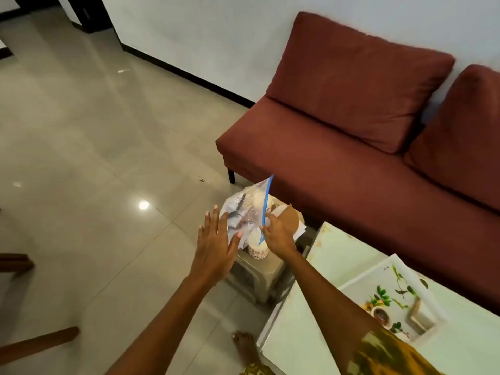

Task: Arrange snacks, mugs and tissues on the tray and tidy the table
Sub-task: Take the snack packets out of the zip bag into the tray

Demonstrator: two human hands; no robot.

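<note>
A clear zip bag (247, 209) with a blue seal strip holds snacks and stands above a small beige stool (259, 277). My right hand (278, 235) pinches the bag at its blue strip. My left hand (216, 242) is flat and open, its fingertips against the bag's left side. Under the bag a white mug with red print (258, 251) stands on the stool, beside brown and white paper pieces (290, 220). A white tray with a floral print (389, 296) lies on the pale table (338, 255) at the lower right.
A maroon sofa (351, 136) with two back cushions runs along the wall behind the stool and table. Glossy tiled floor (94, 158) spreads to the left. Wooden furniture legs (35, 345) show at the lower left. My bare foot (243, 345) stands by the table's corner.
</note>
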